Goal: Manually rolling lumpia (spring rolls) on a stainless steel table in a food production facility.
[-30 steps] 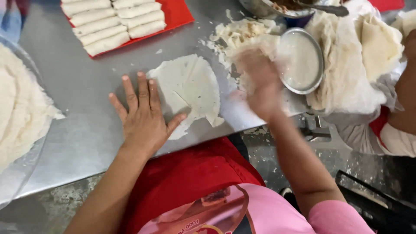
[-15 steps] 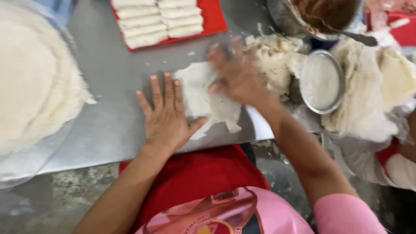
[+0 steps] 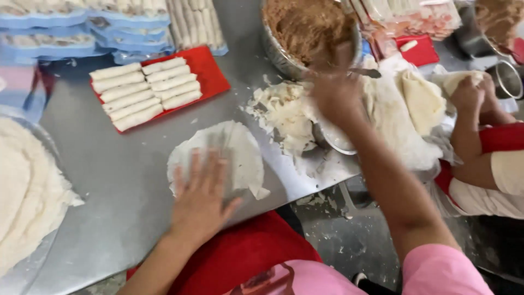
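My left hand (image 3: 201, 198) lies flat, fingers spread, on the near edge of a thin round white wrapper (image 3: 225, 153) on the steel table (image 3: 125, 196). My right hand (image 3: 335, 93) is blurred, up at the rim of a big metal bowl of brown filling (image 3: 308, 27); whether it grips the spoon handle (image 3: 365, 72) beside it I cannot tell. A small metal dish (image 3: 334, 140) sits under my right forearm, next to a heap of torn wrapper scraps (image 3: 281, 112).
A red tray (image 3: 210, 76) holds several finished white rolls (image 3: 143, 93). A stack of round wrappers (image 3: 24, 191) lies at the left. Packed trays of rolls (image 3: 109, 27) line the back. Another person's hands (image 3: 472, 93) work at the right, by folded wrappers (image 3: 420, 98).
My right hand left the wrapper and moved up and right to the filling bowl. My left hand stayed pressed on the wrapper. The view shifted toward the back of the table.
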